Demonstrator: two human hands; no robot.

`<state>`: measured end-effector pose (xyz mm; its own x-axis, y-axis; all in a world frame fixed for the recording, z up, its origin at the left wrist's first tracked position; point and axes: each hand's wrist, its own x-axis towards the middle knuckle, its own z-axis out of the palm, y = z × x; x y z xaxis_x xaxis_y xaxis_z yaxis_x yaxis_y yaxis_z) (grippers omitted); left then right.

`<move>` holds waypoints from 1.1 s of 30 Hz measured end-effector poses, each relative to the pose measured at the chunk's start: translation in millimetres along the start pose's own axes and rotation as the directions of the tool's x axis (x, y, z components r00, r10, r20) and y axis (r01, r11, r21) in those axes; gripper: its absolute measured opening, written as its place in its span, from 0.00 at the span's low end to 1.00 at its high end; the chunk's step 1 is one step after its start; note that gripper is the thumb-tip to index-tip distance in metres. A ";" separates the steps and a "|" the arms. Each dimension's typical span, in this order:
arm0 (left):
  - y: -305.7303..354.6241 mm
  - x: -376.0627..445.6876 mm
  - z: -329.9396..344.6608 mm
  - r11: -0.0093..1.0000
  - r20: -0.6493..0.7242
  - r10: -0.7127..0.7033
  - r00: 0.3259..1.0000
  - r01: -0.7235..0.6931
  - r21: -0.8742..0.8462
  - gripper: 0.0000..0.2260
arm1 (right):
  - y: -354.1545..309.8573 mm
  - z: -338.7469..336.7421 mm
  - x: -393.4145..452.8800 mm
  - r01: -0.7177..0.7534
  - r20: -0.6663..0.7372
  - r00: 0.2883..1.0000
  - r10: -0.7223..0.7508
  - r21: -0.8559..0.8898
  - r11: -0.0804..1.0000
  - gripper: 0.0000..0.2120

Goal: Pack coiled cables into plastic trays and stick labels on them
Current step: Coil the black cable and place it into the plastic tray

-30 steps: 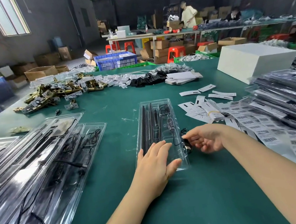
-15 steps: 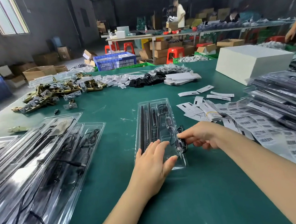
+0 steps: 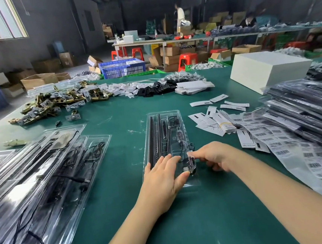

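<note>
Right hand [image 3: 215, 156] now pinching tray [image 3: 165, 133] edge; left hand [image 3: 162, 180] flat atop; barcode labels [image 3: 276, 142] unreadable.

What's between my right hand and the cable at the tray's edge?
Nothing visible. The right hand is already at the cable by the clear tray's right edge, while the left hand presses the tray flat.

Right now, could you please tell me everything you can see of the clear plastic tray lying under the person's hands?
The clear plastic tray is a long, narrow, glossy blister pack lying flat on the green table, running away from the person. Moulded channels hold black rods on its left side and thin black cable on its right. The left hand rests flat on its near end, while the right hand pinches at its near right edge, where black cable shows.
</note>
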<state>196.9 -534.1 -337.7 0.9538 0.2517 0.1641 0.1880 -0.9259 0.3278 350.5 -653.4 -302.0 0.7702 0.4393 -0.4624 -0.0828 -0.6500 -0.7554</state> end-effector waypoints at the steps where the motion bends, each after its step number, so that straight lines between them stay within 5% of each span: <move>1: 0.0 -0.1 0.1 1.000 -0.003 0.000 1.000 0.000 0.004 0.26 | 1.5 6.0 0.4 0.063 -0.048 0.997 -0.065 -0.038 0.997 0.13; 4: 2.2 -1.3 -1.8 1.000 -0.013 0.017 1.000 -0.017 -0.001 0.30 | 5.8 22.9 2.7 0.188 -0.135 0.969 -0.209 -0.154 0.970 0.16; 10: -0.5 0.0 3.9 0.998 0.014 0.008 1.000 -0.009 0.064 0.24 | 10.0 31.1 -4.9 0.163 -0.266 0.920 -0.289 -0.413 0.896 0.20; 17: 0.2 0.0 5.1 0.997 0.005 0.003 1.000 -0.003 0.083 0.25 | 22.8 38.8 -4.5 0.258 -0.408 0.814 -0.414 -0.384 0.887 0.17; 22: 0.0 -0.5 4.1 0.998 -0.006 0.012 1.000 -0.012 0.059 0.26 | 28.1 35.9 1.4 0.273 -0.331 0.828 -0.452 -0.466 0.842 0.25; 33: 8.5 -2.9 8.7 0.994 -0.070 0.020 0.997 -0.012 0.111 0.28 | 18.6 18.3 16.2 0.239 -0.119 0.923 -0.365 -0.564 0.790 0.23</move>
<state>197.8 -545.1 -343.5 0.9385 0.2523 0.2356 0.2012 -0.9544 0.2205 349.9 -647.0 -332.0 0.8169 0.5687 -0.0959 0.4757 -0.7584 -0.4456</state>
